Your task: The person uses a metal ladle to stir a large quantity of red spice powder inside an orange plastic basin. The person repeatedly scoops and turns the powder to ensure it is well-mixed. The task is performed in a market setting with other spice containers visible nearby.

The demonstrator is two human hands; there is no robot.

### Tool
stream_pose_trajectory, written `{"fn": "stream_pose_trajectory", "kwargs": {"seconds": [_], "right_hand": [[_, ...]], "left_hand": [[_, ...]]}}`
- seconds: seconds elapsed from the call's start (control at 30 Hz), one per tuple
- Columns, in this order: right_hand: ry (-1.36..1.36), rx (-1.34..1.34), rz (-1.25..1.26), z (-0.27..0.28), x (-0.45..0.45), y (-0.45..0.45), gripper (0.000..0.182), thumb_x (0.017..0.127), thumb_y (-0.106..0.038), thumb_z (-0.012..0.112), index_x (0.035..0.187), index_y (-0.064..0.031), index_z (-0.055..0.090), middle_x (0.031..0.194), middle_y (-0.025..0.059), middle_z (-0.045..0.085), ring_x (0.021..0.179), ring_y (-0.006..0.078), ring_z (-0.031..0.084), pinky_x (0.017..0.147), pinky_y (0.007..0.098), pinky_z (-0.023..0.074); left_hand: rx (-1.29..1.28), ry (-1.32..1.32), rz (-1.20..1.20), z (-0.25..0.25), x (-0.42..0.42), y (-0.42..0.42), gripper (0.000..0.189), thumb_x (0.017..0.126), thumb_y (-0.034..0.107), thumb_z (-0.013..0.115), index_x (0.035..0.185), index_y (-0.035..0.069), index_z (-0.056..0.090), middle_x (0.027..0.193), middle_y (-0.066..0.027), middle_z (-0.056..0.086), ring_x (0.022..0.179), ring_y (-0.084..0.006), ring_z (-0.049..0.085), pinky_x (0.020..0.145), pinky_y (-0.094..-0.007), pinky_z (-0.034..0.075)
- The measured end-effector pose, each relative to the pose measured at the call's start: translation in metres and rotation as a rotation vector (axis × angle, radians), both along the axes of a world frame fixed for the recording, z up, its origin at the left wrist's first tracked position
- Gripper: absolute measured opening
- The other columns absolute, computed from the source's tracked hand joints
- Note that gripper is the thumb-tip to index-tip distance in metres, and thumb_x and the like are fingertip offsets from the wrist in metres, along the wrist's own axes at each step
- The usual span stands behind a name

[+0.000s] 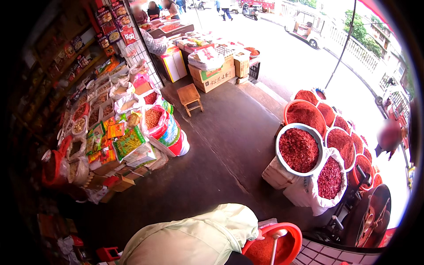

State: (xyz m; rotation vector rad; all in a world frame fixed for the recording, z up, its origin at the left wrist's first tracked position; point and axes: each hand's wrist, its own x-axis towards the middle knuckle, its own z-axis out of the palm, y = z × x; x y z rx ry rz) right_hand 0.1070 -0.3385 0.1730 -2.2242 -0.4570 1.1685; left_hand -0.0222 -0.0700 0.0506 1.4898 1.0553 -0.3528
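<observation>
At the bottom, a pale green sleeve reaches right to my left hand (260,235). Only a little of this hand shows, at the left rim of a red plastic basin (297,237); its grip is hidden. Red chili powder (263,251) lies in the basin. A ladle or scoop with a long pale handle (274,250) slants over the powder, its handle running out of the picture's bottom edge. My right hand is out of view. Some clear plastic (267,222) shows behind the basin.
A basin of red flakes (299,150) and an open sack (331,180) stand ahead on the right. A dark round metal pan (371,215) leans nearby. Packets and goods crowd the left side, beside a wooden stool (189,96). Other people are across the street.
</observation>
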Motion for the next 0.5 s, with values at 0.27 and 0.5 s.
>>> {"fn": "stream_pose_trajectory", "kwargs": {"seconds": [0.27, 0.5], "right_hand": [[0.077, 0.065, -0.078, 0.004, 0.010, -0.031, 0.062, 0.085, -0.001, 0.056, 0.142, -0.0153, 0.036, 0.084, 0.0022, 0.057, 0.064, 0.0118, 0.053, 0.052, 0.0254, 0.0438], [0.426, -0.015, -0.551, 0.071, -0.060, -0.051, 0.071, 0.085, 0.000, 0.054, 0.146, -0.0262, 0.030, 0.060, -0.0002, 0.043, 0.043, 0.0107, 0.042, 0.039, 0.0269, 0.0368]], "left_hand": [[0.074, -0.093, -0.072, 0.014, -0.005, 0.003, 0.058, 0.079, 0.045, 0.063, 0.115, 0.000, 0.062, 0.106, -0.0212, 0.065, 0.100, -0.0331, 0.063, 0.087, -0.0416, 0.049], [-0.146, -0.156, -0.091, -0.023, -0.018, -0.001, 0.044, 0.089, 0.042, 0.056, 0.106, 0.002, 0.064, 0.083, -0.0087, 0.068, 0.067, -0.0196, 0.063, 0.059, -0.0323, 0.050]]}}
